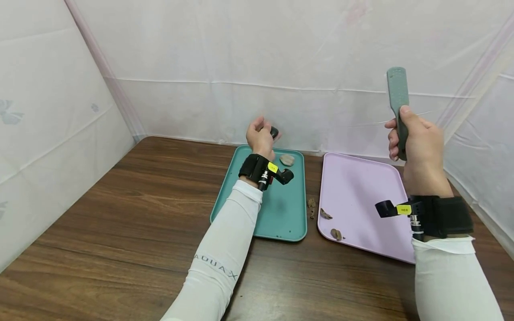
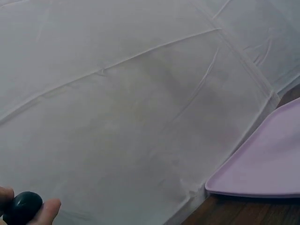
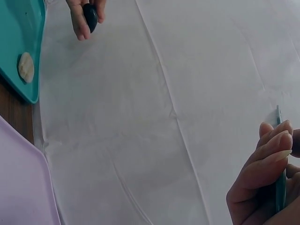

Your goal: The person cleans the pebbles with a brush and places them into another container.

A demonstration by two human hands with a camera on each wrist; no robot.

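Two white-sleeved arms reach out over the dark wood-grain counter [image 1: 120, 214], each with a black wrist strap carrying a camera. Nearest the viewer, the right hand [image 1: 417, 142] is raised above the flat pink plastic tray [image 1: 361, 187], its fingers wrapped round the handle of a grey-green flat paddle-shaped tool [image 1: 397, 91] held upright, blade end up; in the right wrist view only the fingertips [image 3: 274, 145] and a thin edge of the tool show. A few small brown broken bits [image 1: 336, 233] lie on the pink tray's near left part, and more sit on the counter in the gap between the two trays.

Farther out, the left hand [image 1: 261, 136] is lifted above the far end of the teal rectangular plastic tray [image 1: 281, 214], pinching a small smooth black pebble [image 1: 274, 132] between thumb and fingertips; the left wrist view shows that same pebble held in the fingers. Just beside that hand, a pale beige rounded stone [image 1: 287, 159] rests on the teal tray's far end. White sheeting walls the counter behind and on both sides.

By the look of it, the step in hand is bringing pebble and tool together. The next move probably calls for closing the wide gap between the hands, or setting the pebble down on a tray first.
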